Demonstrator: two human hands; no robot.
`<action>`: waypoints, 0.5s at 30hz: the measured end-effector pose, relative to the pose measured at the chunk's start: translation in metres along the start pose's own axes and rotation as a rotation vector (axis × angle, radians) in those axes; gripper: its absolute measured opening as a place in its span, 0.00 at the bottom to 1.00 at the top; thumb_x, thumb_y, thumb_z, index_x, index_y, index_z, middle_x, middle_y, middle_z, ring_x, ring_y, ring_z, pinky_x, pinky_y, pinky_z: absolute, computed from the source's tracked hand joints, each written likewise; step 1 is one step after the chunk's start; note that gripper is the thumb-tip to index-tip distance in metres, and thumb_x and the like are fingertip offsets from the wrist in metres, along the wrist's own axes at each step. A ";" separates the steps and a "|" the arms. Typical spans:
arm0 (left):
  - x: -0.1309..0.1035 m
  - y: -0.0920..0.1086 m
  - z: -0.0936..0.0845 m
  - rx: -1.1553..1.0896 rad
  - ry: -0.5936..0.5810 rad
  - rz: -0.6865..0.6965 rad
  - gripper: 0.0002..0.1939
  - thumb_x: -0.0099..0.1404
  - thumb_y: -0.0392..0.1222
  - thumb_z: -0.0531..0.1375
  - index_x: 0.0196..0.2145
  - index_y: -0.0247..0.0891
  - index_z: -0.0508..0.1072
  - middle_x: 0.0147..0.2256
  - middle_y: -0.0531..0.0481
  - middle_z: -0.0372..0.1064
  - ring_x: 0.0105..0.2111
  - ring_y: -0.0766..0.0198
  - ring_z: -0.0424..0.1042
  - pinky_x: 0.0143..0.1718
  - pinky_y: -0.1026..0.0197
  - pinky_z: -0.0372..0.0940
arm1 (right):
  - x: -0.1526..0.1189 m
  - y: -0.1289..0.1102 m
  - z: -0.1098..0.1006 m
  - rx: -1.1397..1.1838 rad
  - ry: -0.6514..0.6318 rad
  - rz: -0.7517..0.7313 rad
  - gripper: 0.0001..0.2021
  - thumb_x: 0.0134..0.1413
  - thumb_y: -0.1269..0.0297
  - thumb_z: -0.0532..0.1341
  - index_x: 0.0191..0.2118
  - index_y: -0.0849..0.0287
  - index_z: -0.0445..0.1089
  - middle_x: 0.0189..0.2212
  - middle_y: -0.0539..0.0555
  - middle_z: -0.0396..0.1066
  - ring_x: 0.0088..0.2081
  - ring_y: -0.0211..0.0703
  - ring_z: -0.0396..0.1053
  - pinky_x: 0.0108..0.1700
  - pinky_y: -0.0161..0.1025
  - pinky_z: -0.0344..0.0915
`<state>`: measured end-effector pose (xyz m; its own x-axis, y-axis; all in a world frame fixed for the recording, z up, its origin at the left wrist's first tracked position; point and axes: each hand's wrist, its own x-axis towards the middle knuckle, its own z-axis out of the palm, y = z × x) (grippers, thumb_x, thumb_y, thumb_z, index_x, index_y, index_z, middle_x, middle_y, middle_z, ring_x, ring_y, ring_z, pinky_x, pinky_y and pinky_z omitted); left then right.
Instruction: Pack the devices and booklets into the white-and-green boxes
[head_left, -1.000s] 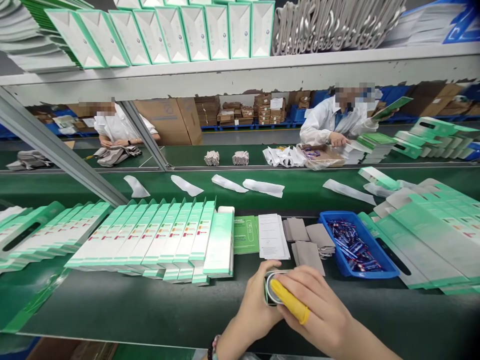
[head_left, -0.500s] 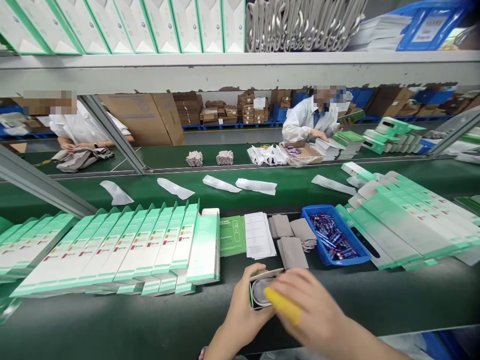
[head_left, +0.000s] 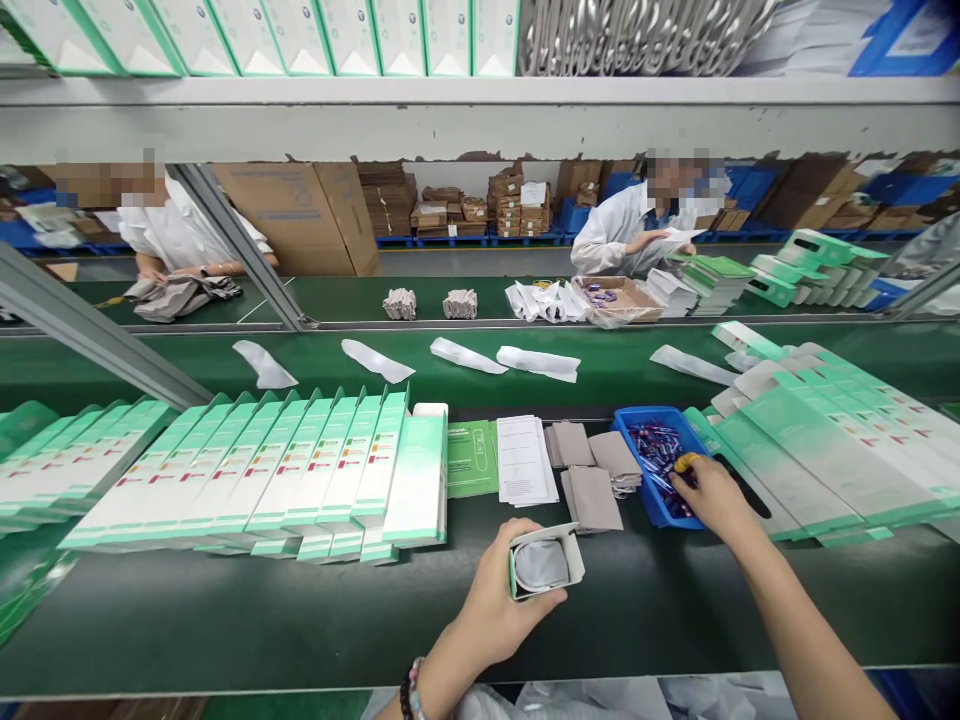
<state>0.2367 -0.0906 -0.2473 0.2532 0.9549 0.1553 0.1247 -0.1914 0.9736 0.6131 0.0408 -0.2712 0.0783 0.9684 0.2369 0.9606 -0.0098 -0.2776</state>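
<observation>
My left hand (head_left: 499,600) is closed around a small white and green carton (head_left: 571,560), tilted with its open end up toward me. Inside the carton sits a rounded grey item (head_left: 541,565), its lower part hidden. Over at the right, my right hand (head_left: 709,490) reaches into a blue bin (head_left: 651,512) of small shiny blue and red cylinders (head_left: 651,450) that look like batteries. A yellow cover (head_left: 684,462) sits on one finger. The fingers are curled together among the cylinders; what is between them is hidden.
Folded grey pouches (head_left: 592,498), printed white sheets (head_left: 525,460) and green booklets (head_left: 471,460) lie left of the bin. Rows of green-white boxes (head_left: 300,460) stand left; flat cartons (head_left: 847,440) lie right. A shelf (head_left: 450,115) crosses above. Two people (head_left: 622,230) work across the belt.
My right hand has left the carton and moved right, into the blue bin. My left hand still holds the carton, its open end now uncovered.
</observation>
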 end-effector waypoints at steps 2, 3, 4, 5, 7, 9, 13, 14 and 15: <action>0.000 0.002 0.000 -0.002 0.014 0.006 0.27 0.57 0.42 0.68 0.52 0.46 0.63 0.48 0.47 0.66 0.49 0.52 0.67 0.50 0.53 0.62 | 0.004 0.002 -0.001 0.049 -0.026 0.001 0.12 0.46 0.51 0.55 0.30 0.55 0.62 0.30 0.63 0.71 0.38 0.60 0.71 0.39 0.49 0.66; 0.001 0.003 0.000 -0.003 0.018 0.002 0.27 0.57 0.43 0.69 0.52 0.46 0.63 0.48 0.47 0.66 0.49 0.52 0.67 0.50 0.52 0.62 | 0.007 0.004 -0.002 0.076 -0.041 0.004 0.13 0.45 0.51 0.55 0.30 0.55 0.62 0.29 0.62 0.72 0.36 0.60 0.71 0.37 0.48 0.66; 0.001 0.004 0.000 -0.008 0.018 -0.005 0.27 0.57 0.43 0.69 0.52 0.45 0.63 0.48 0.47 0.66 0.48 0.52 0.67 0.49 0.52 0.62 | 0.010 0.007 -0.004 0.104 -0.057 0.010 0.13 0.45 0.50 0.56 0.30 0.55 0.62 0.28 0.61 0.72 0.34 0.59 0.71 0.35 0.48 0.65; 0.001 0.005 0.000 -0.016 0.015 -0.013 0.27 0.57 0.43 0.68 0.51 0.45 0.64 0.48 0.47 0.66 0.48 0.53 0.68 0.49 0.52 0.62 | 0.013 0.010 -0.007 0.132 -0.072 0.017 0.13 0.44 0.50 0.57 0.30 0.55 0.62 0.27 0.60 0.73 0.32 0.57 0.72 0.33 0.47 0.65; 0.000 0.007 0.001 -0.033 0.013 -0.032 0.26 0.58 0.44 0.68 0.51 0.45 0.64 0.48 0.47 0.65 0.47 0.53 0.69 0.48 0.52 0.63 | 0.012 0.010 -0.017 0.179 -0.087 0.043 0.14 0.44 0.49 0.58 0.28 0.55 0.63 0.24 0.59 0.73 0.28 0.55 0.71 0.29 0.46 0.65; 0.000 0.007 0.003 -0.041 0.025 -0.043 0.26 0.57 0.44 0.69 0.50 0.44 0.64 0.47 0.47 0.65 0.47 0.53 0.69 0.48 0.52 0.63 | 0.001 -0.004 -0.031 0.219 -0.076 0.070 0.16 0.48 0.48 0.57 0.30 0.56 0.66 0.24 0.58 0.74 0.26 0.52 0.71 0.28 0.45 0.66; 0.002 0.006 0.007 -0.041 0.053 -0.008 0.26 0.55 0.43 0.70 0.49 0.44 0.65 0.45 0.48 0.67 0.44 0.55 0.70 0.46 0.55 0.63 | -0.059 -0.091 -0.068 0.525 0.077 0.048 0.18 0.55 0.49 0.61 0.46 0.55 0.71 0.32 0.54 0.75 0.32 0.47 0.73 0.33 0.40 0.70; 0.003 0.006 0.009 -0.044 0.060 0.016 0.26 0.55 0.43 0.70 0.49 0.43 0.65 0.45 0.48 0.67 0.43 0.56 0.70 0.45 0.56 0.64 | -0.077 -0.120 -0.074 0.600 0.068 -0.036 0.17 0.55 0.52 0.63 0.48 0.53 0.71 0.34 0.52 0.74 0.34 0.46 0.73 0.35 0.39 0.71; 0.004 0.006 0.010 -0.046 0.068 0.040 0.26 0.55 0.43 0.70 0.48 0.43 0.65 0.44 0.49 0.67 0.43 0.56 0.70 0.44 0.56 0.64 | -0.094 -0.148 -0.078 0.640 0.074 -0.145 0.13 0.56 0.56 0.64 0.46 0.52 0.72 0.35 0.51 0.74 0.35 0.45 0.73 0.36 0.38 0.71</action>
<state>0.2479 -0.0902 -0.2424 0.1913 0.9601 0.2039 0.0716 -0.2208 0.9727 0.4840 -0.0683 -0.1798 -0.0002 0.9287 0.3708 0.6162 0.2921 -0.7314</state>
